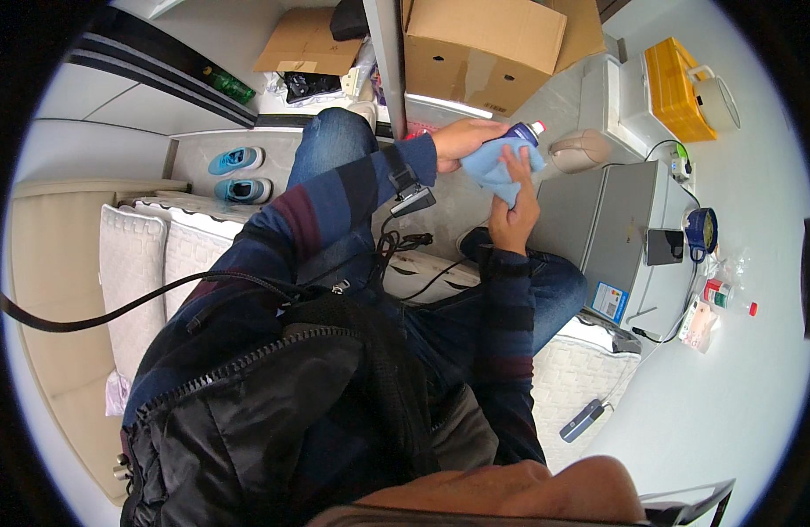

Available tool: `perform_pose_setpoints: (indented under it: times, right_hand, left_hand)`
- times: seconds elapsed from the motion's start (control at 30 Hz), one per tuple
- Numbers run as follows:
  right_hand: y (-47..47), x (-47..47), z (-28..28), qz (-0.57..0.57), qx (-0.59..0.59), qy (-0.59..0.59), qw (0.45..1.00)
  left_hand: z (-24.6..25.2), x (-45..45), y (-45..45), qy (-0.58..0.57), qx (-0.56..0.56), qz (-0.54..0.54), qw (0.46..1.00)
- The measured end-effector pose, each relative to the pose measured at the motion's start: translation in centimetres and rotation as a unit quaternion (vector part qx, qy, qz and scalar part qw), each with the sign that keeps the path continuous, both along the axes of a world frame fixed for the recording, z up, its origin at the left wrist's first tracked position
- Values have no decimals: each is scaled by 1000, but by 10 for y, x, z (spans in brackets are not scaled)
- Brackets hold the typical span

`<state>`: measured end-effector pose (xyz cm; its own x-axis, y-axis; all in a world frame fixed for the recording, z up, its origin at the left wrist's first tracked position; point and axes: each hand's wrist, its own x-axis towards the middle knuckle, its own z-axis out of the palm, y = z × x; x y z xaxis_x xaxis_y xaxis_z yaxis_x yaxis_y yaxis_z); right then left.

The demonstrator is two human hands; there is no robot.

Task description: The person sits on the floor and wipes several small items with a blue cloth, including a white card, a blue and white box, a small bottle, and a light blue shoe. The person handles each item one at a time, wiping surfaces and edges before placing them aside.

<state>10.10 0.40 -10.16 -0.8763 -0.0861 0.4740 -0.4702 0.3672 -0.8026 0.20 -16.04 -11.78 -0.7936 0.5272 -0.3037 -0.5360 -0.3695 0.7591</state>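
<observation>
A dark blue spray can [520,132] with a silver shoulder and a red-tipped white nozzle lies tilted at the top of my reach. My left hand [467,141] is wrapped around its lower end. Over the can's side is a light blue cloth [490,168], which covers much of the can's body. My right hand [515,211] grips the cloth, its fingers spread over it and pressing it to the can. Both hands are held up in front of my knees, above the grey floor.
Right of my knee stands a small grey refrigerator [569,217] with a phone [664,247] and blue mug [700,230] on top. Cardboard boxes [484,59] are ahead. Blue shoes [237,160] lie left; a black cable [398,247] hangs below my left wrist. I sit on a mattress [569,369].
</observation>
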Motion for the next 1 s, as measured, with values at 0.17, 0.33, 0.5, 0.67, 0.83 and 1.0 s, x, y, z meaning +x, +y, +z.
perform_pose_setpoints:
  times: [0.17, 0.33, 0.5, 0.67, 0.83, 1.0]
  right_hand:
    - [-5, -9, 0, -49, -1, 45, 998]
    - [-7, -7, 2, -11, -49, -13, 999]
    - [10, -5, 8, 77, 26, 67, 994]
    - [7, 1, 8, 32, 43, 26, 998]
    - [-2, -6, 4, -55, -45, -47, 996]
    - [-3, -8, 1, -24, 24, -28, 999]
  left_hand:
    - [7, 1, 3, -18, 23, -16, 999]
    - [11, 3, 0, -112, 117, -43, 986]
    - [3, -1, -4, -109, 75, 2, 991]
    - [3, -3, -4, -89, 57, 1, 994]
    - [7, 5, 3, -44, 57, -39, 997]
    - [1, 6, 5, -77, 75, 9, 994]
